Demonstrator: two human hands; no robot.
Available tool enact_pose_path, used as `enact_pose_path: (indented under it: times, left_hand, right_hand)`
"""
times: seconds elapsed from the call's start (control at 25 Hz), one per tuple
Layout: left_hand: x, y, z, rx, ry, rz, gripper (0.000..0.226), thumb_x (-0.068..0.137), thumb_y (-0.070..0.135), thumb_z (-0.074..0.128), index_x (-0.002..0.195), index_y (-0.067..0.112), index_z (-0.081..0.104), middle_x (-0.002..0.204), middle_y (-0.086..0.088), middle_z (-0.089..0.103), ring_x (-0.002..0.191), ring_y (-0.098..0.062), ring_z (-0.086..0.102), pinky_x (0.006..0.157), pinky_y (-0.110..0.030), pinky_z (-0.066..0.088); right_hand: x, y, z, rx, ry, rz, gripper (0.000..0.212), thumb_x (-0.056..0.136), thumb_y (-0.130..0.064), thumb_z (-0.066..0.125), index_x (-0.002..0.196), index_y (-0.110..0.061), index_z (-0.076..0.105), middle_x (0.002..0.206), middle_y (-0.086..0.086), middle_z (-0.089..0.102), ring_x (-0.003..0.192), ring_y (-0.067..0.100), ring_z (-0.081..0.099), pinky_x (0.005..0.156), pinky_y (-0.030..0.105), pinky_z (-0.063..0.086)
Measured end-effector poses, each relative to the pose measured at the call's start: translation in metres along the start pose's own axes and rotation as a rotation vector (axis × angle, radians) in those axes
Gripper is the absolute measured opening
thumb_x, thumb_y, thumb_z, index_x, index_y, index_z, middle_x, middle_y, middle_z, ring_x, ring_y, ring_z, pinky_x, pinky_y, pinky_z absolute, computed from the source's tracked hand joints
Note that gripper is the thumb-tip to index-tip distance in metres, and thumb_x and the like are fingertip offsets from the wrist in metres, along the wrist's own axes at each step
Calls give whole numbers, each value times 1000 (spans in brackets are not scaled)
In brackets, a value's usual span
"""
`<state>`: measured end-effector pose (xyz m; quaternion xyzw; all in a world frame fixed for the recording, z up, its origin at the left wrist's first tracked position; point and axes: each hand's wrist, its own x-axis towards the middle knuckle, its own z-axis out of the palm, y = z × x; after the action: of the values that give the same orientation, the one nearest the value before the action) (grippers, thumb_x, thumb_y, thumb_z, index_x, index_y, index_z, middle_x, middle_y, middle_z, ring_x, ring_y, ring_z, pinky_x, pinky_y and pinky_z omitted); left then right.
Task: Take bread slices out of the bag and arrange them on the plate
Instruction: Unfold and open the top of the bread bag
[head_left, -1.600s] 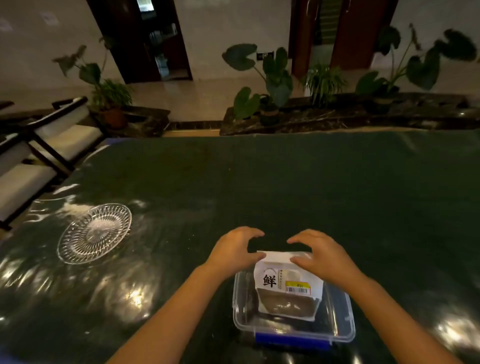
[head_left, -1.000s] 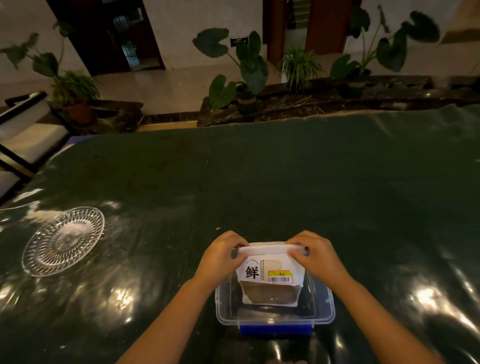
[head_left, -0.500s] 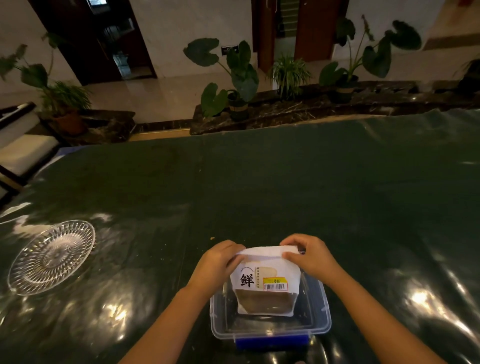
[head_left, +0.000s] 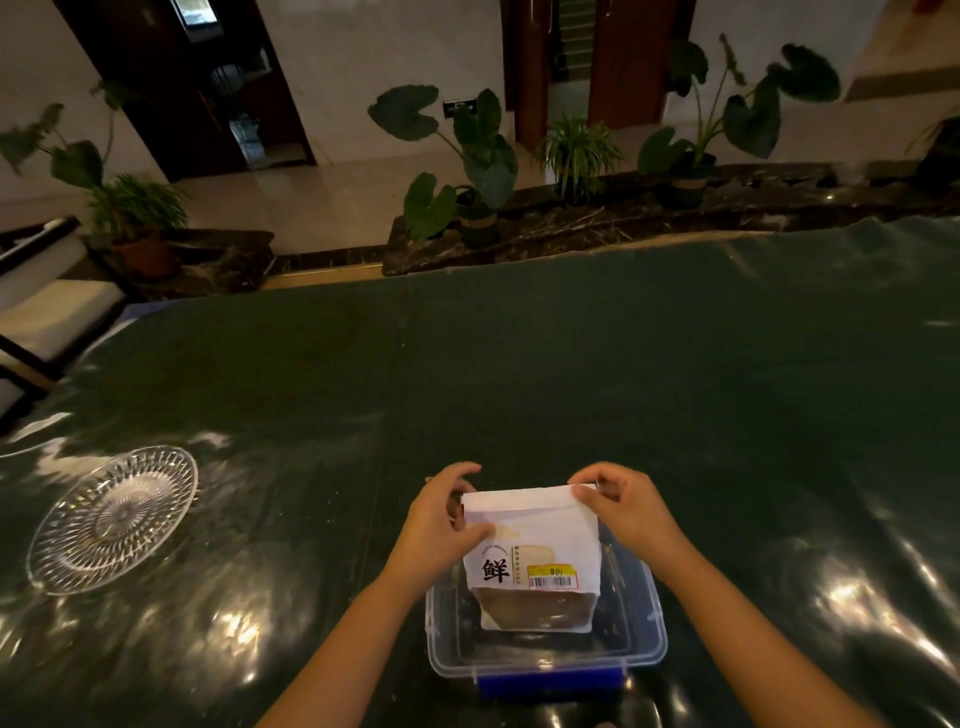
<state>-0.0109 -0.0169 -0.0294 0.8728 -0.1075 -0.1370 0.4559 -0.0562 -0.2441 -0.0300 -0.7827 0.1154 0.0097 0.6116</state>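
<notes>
A white bread bag (head_left: 535, 551) with a black character and a yellow price label stands upright above a clear plastic container (head_left: 644, 654) near the table's front edge. Brown bread shows through the bag's clear lower window. My left hand (head_left: 441, 525) pinches the bag's top left corner and my right hand (head_left: 623, 509) pinches its top right corner. The bag's top is folded closed. A clear cut-glass plate (head_left: 111, 519) lies on the table at the far left, with nothing on it.
The table is covered by a glossy dark green sheet (head_left: 571, 374). White cushioned chairs (head_left: 47, 317) stand past the left edge. Potted plants (head_left: 467, 171) line a dark ledge beyond the far edge.
Both hands have lifted the bag higher out of the container and shifted their grip up to its top corners. The fold at the top has straightened out.
</notes>
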Motion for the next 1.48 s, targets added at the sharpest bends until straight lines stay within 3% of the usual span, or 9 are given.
enact_pose_path:
  times: [0.08, 0.24, 0.36, 0.52, 0.68, 0.84, 1.0, 1.32, 1.48]
  left_hand:
    - [-3, 2, -1, 160, -19, 126, 58, 75, 17, 72, 120, 36, 43, 107, 15, 51, 94, -11, 58, 76, -24, 58]
    - [2, 9, -9, 252, 23, 328, 18, 81, 20, 67, 98, 21, 65, 94, 10, 61, 87, -7, 60, 75, -20, 53]
    - [4, 12, -10, 102, 17, 207, 6, 81, 20, 66, 85, 20, 70, 81, 11, 65, 78, -5, 64, 66, -14, 52]
    - [5, 12, -10, -97, -37, 9, 10, 83, 20, 64, 74, 23, 68, 77, 4, 69, 70, -2, 68, 55, -13, 52]
    - [2, 11, -11, -202, -16, 8, 9, 80, 17, 67, 81, 26, 66, 86, 6, 69, 77, -4, 68, 58, -14, 53]
    - [0, 12, -15, -55, 7, 98, 20, 77, 20, 71, 84, 37, 63, 89, 12, 67, 83, -2, 64, 64, -17, 55]
    - [2, 15, -26, 58, -27, 165, 18, 77, 26, 70, 78, 42, 63, 81, 23, 65, 80, 9, 62, 58, -8, 50]
    - [5, 24, -32, 335, 46, 334, 22, 80, 22, 68, 102, 22, 67, 82, 18, 57, 69, 7, 55, 64, -6, 43]
    - [2, 19, -32, 351, 43, 409, 27, 80, 17, 68, 107, 18, 66, 91, 10, 63, 76, 4, 55, 68, -7, 42]
  right_hand:
    - [1, -2, 2, 6, 16, 30, 14, 82, -12, 62, 95, -19, 61, 96, -9, 60, 91, 9, 60, 66, 19, 50]
    - [2, -3, 4, 28, 18, 78, 13, 82, -11, 62, 92, -20, 60, 96, -7, 59, 90, 11, 59, 64, 20, 49]
    - [-1, -2, 3, 84, 16, 91, 4, 83, -15, 61, 81, -19, 62, 90, -2, 65, 85, 12, 63, 60, 20, 50]
    - [-8, -6, -3, 106, -37, -4, 6, 78, -22, 68, 75, -27, 65, 79, -9, 69, 78, 6, 67, 55, 16, 52]
    - [-5, -12, -7, 20, -12, -72, 13, 79, -15, 67, 70, -25, 65, 75, -7, 68, 73, 2, 66, 55, 11, 51]
    - [-1, -19, -7, -57, 15, -64, 8, 81, -19, 65, 74, -19, 63, 80, -1, 67, 75, 10, 66, 57, 16, 52]
    - [-1, -28, -12, -254, 71, -111, 7, 79, -21, 67, 74, -18, 65, 78, -2, 65, 76, 12, 62, 62, 17, 47]
    - [1, -41, -19, -493, 96, -132, 6, 80, -20, 66, 75, -22, 64, 69, -9, 59, 66, 5, 57, 56, 11, 39]
    - [0, -40, -25, -438, 16, -133, 14, 79, -19, 67, 91, -24, 65, 70, -8, 60, 69, 7, 60, 59, 10, 42]
